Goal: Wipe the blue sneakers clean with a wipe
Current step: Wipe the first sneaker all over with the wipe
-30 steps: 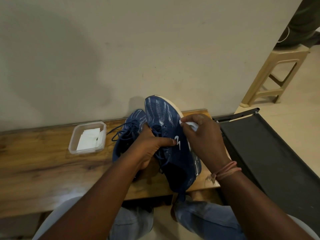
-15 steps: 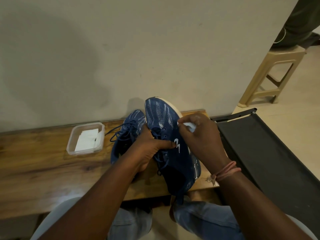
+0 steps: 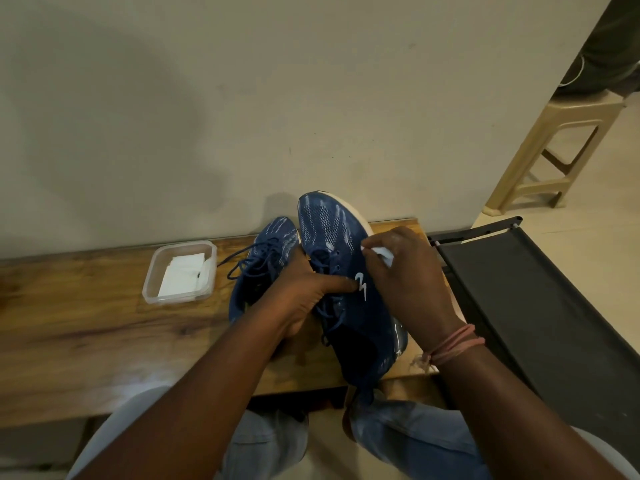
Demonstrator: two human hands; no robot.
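Observation:
A blue mesh sneaker [image 3: 332, 233] with a white sole is tilted toe-up above the wooden table [image 3: 86, 327]. My left hand [image 3: 304, 292] grips it at the laces, thumb lying across its side by the white logo. My right hand [image 3: 405, 278] pinches a small white wipe [image 3: 384, 254] against the sneaker's right side near the sole edge. The second blue sneaker [image 3: 266, 251] lies on the table just left of the held one, partly hidden by my left hand.
A clear plastic tub [image 3: 180, 271] holding white wipes sits on the table to the left of the sneakers. A black rack [image 3: 540, 306] stands at the right of the table. A beige plastic stool [image 3: 554, 147] stands at the far right, with a person's legs above it.
My right hand with the wipe has slid slightly back and forth along the sneaker's right side. The left hand keeps its hold on the sneaker.

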